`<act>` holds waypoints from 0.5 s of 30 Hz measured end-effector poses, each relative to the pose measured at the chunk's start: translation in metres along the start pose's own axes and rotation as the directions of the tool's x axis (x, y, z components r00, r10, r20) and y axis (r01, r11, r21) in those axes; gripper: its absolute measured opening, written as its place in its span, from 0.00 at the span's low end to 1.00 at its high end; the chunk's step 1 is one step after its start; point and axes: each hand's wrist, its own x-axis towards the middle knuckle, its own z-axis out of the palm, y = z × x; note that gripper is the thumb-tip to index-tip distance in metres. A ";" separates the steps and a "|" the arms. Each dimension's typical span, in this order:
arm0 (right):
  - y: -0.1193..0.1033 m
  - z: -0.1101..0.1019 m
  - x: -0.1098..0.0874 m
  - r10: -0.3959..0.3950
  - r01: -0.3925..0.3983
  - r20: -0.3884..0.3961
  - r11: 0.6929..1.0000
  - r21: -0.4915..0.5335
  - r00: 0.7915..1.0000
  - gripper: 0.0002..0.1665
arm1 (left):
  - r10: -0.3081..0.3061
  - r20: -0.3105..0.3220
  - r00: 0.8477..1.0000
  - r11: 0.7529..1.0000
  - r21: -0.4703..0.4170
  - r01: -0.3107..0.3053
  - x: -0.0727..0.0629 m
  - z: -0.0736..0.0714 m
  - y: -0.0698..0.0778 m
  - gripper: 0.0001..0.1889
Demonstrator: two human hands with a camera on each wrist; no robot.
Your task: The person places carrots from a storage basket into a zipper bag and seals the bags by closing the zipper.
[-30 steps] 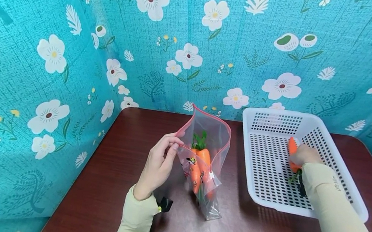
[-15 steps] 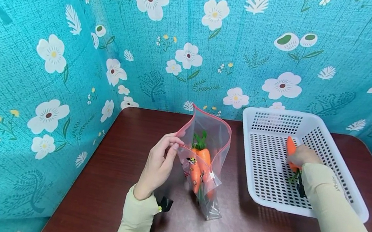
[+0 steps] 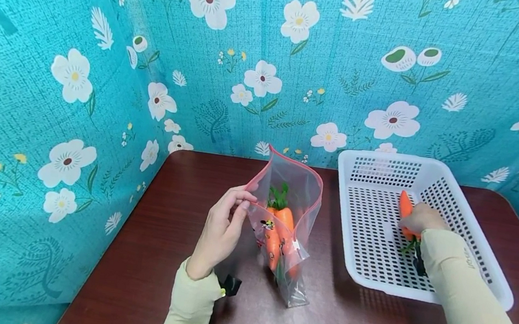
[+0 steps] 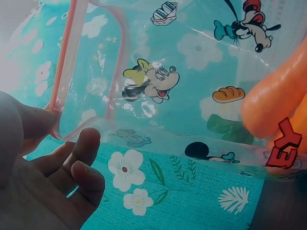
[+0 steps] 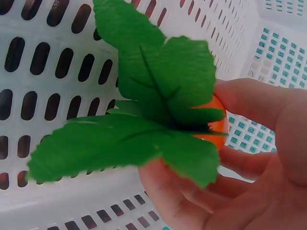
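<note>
A clear zip bag point(image 3: 294, 286) with a red-edged mouth and cartoon prints stands on the table, its mouth spread wide. Inside it are orange carrots point(image 3: 285, 218) with green leaves. My left hand point(image 3: 220, 231) pinches the bag's rim between thumb and fingers at the left; the left wrist view shows the thumb point(image 4: 36, 117) on the red strip. Over in the white basket, my right hand point(image 3: 423, 217) grips another carrot point(image 3: 405, 204), its tip pointing away. In the right wrist view its green leaves point(image 5: 158, 96) hide much of the carrot's top, and fingers curl round it.
The white perforated basket point(image 3: 356, 253) sits at the table's right, close to the back. A dark red-brown table point(image 3: 151, 257) lies under everything. Behind and to the left hangs a turquoise flowered cloth point(image 3: 256, 45). A black wrist camera point(image 3: 232, 285) sits under the left wrist.
The right hand's carrot has shifted slightly left inside the basket since the first frame, and barely moved in the last half second. The left hand and bag have stayed put.
</note>
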 end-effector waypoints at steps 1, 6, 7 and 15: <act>0.000 0.000 0.000 -0.002 0.002 0.003 1.000 0.002 1.000 0.16 | 0.004 0.001 1.000 1.000 0.003 -0.004 0.000 0.000 0.000 0.09; -0.001 -0.001 -0.002 -0.001 0.000 0.016 1.000 0.019 1.000 0.16 | 0.016 0.003 1.000 1.000 0.008 -0.016 -0.001 0.000 0.000 0.08; -0.002 -0.001 -0.003 -0.004 0.004 0.016 1.000 0.021 1.000 0.16 | 0.015 0.003 1.000 1.000 0.010 -0.015 -0.001 0.000 0.000 0.08; -0.002 -0.003 -0.005 -0.059 0.059 -0.002 0.997 0.048 0.998 0.22 | 0.007 0.001 1.000 1.000 0.008 -0.007 -0.001 0.000 -0.002 0.09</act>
